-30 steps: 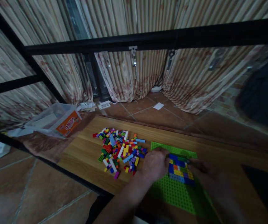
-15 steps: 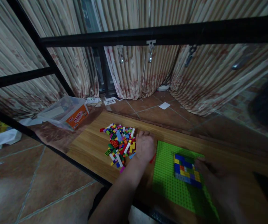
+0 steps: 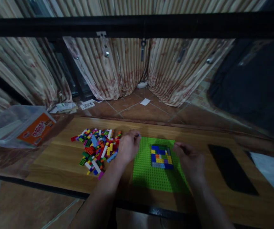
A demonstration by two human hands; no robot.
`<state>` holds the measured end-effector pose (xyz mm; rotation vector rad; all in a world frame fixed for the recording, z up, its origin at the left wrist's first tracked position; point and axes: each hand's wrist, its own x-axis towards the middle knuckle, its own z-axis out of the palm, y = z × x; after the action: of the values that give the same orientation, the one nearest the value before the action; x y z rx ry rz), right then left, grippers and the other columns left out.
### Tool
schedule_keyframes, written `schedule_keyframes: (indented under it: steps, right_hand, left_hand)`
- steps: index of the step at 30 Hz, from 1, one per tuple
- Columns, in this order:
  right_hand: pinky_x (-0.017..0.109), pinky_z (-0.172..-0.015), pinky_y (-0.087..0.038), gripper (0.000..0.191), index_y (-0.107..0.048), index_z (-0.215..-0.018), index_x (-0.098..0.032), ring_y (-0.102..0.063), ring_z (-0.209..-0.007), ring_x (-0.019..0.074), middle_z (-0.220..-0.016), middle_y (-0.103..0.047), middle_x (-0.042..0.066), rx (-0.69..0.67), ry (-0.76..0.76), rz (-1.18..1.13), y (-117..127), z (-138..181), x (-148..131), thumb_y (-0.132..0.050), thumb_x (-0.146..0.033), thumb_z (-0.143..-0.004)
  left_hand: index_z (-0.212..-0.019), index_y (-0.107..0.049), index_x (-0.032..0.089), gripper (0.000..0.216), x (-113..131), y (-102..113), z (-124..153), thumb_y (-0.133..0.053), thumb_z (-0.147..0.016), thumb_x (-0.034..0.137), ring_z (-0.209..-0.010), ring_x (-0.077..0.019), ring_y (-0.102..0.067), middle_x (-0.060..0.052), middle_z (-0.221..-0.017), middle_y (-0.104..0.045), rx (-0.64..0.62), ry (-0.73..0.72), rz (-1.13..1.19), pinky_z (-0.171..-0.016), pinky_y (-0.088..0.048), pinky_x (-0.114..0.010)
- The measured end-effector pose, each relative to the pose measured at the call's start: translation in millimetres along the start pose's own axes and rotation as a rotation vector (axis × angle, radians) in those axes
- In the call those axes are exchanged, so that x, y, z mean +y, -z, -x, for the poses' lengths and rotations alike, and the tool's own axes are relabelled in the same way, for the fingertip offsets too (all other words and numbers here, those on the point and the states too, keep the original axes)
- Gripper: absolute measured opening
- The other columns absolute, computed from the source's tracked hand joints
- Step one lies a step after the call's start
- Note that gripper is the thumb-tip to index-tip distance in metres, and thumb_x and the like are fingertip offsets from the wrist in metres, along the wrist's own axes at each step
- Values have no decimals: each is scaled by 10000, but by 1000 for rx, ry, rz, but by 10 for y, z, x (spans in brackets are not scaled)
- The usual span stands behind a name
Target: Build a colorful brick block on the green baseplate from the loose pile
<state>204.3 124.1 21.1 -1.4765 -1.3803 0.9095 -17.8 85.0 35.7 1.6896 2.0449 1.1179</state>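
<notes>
A green studded baseplate (image 3: 151, 173) lies on the wooden board. A flat patch of blue, yellow, orange and grey bricks (image 3: 161, 156) is stuck on it near its far side. A heap of loose coloured bricks (image 3: 96, 149) lies to the left. My left hand (image 3: 128, 147) is between the heap and the plate's left edge, fingers pinched on a small pale blue brick. My right hand (image 3: 190, 158) rests at the plate's right edge, fingers curled; whether it holds anything is hidden.
A clear plastic tub with an orange label (image 3: 19, 125) lies at the left. A dark flat slab (image 3: 231, 168) lies on the board at the right, with a pale sheet (image 3: 273, 168) beyond it. A black metal bar (image 3: 137, 27) crosses overhead before striped curtains.
The view swung right. My left hand left the brick patch, reached into the loose heap, and came back toward the plate's left edge with a small brick. My right hand stayed by the plate.
</notes>
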Motion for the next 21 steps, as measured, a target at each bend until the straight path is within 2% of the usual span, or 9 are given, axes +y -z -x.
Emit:
schedule_keyframes:
  steps: [4,8,13,19,21]
  right_hand:
    - [340,-740,-518,318,-722,-882,-172,-675,-799,220,-857,-746,76,-139,28,-113,-47,43,-72,-656,-450,-743]
    - [326,-756,-515,328,-737,-902,-179,-675,-829,215,-886,-752,71,-313,12,-124,-97,117,-173,-641,-463,-771]
    - [296,-723,-500,329,-743,-939,-173,-662,-781,181,-855,-747,52,-486,61,-159,-107,169,-188,-612,-445,-807]
    - [312,-715,-511,340,-721,-1022,-178,-665,-777,185,-864,-745,44,-529,39,-135,-59,173,-140,-664,-392,-765]
    - [314,-712,-514,327,-722,-1016,-183,-676,-786,195,-888,-752,51,-487,18,-125,-17,129,-107,-652,-383,-768]
  left_hand:
    - [-1041,-646,160,217,149,-187,70,-533,-868,225,-888,-165,-657,-58,-985,-712,-113,49,543,-811,-505,-274]
    - [-975,-676,137,202,286,-287,145,-586,-831,245,-796,-150,-642,-46,-881,-710,-213,124,777,-760,-512,-267]
    - [-938,-702,140,193,346,-311,180,-623,-802,251,-782,-141,-634,-31,-845,-708,-229,134,827,-760,-510,-259]
    - [-947,-715,149,204,334,-364,196,-644,-787,254,-851,-161,-657,-46,-918,-729,-190,119,745,-794,-518,-269]
    - [-984,-705,151,233,314,-387,201,-646,-781,252,-857,-160,-658,-49,-963,-726,-158,136,705,-785,-518,-261]
